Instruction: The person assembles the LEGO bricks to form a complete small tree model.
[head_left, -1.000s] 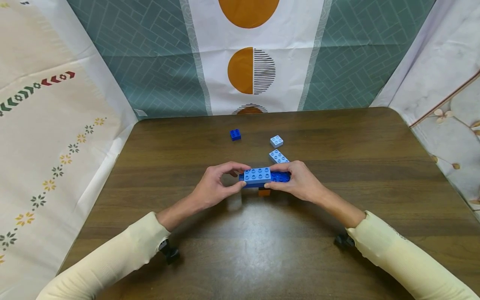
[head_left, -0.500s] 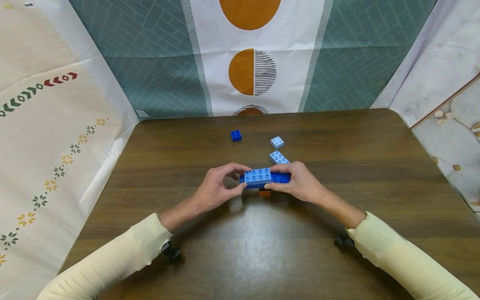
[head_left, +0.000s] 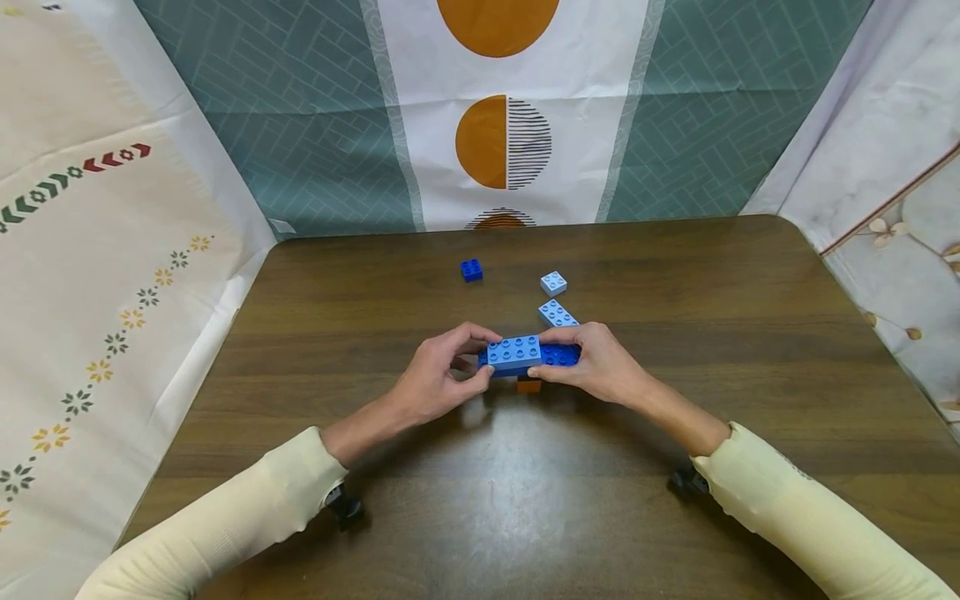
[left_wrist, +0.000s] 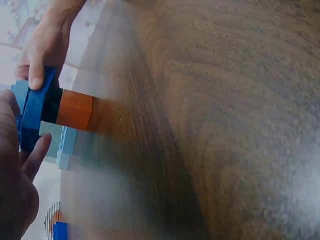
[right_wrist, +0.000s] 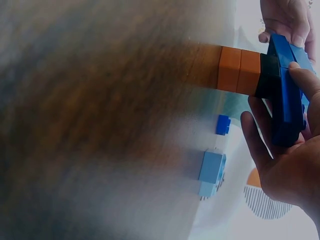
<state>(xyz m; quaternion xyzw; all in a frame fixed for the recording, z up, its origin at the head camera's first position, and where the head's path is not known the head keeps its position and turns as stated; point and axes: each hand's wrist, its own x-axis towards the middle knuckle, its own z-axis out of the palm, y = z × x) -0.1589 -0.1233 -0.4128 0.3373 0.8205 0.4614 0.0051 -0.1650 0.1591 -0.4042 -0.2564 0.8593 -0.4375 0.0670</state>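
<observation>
Both hands (head_left: 435,375) (head_left: 603,364) grip stacked blue bricks (head_left: 513,353) above a brown wood-grained table (head_left: 510,517), patterned cloth (head_left: 581,117) hanging behind

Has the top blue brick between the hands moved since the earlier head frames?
No, no visible shift: the top brick sits level with the same spot along the back edge of the table.

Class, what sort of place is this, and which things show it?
Probably an indoor table space for play or building: a wooden table, toy bricks and patterned cloths around it.
</observation>
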